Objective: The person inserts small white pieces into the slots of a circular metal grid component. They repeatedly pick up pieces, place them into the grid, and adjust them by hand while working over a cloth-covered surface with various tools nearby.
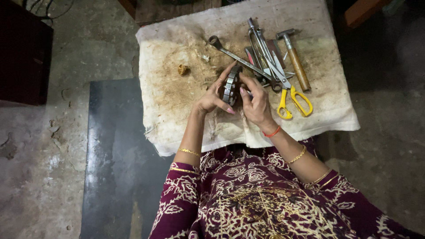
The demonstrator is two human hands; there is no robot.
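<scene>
Overhead view of a person seated at a low work surface covered by a stained white cloth [186, 110]. At the centre of the frame both hands meet around a metal ring-shaped part [230, 86], a dark toothed or segmented ring held on edge above the cloth. The left hand [212, 98] closes on the ring's left side, thumb and fingers curled around its rim. The right hand [256, 104] closes on the right side, fingers bent tightly against the ring; whether it also holds a small item between the fingertips cannot be told.

To the upper right of the hands lies a cluster of tools on the cloth: a long ring spanner [234, 55] laid diagonally, a pair of yellow-handled scissors [292, 99] just right of the right hand, a wooden-handled hammer [295, 59] toward the right edge of the cloth, and several thin metal tools [259, 44] crossing one another beneath the scissor blades. A small brownish lump [183, 69] rests alone on the cloth, upper left of the hands. A dark sheet [115, 155] lies on the concrete floor [40, 168] at lower left. The person's patterned maroon sleeves fill the lower frame.
</scene>
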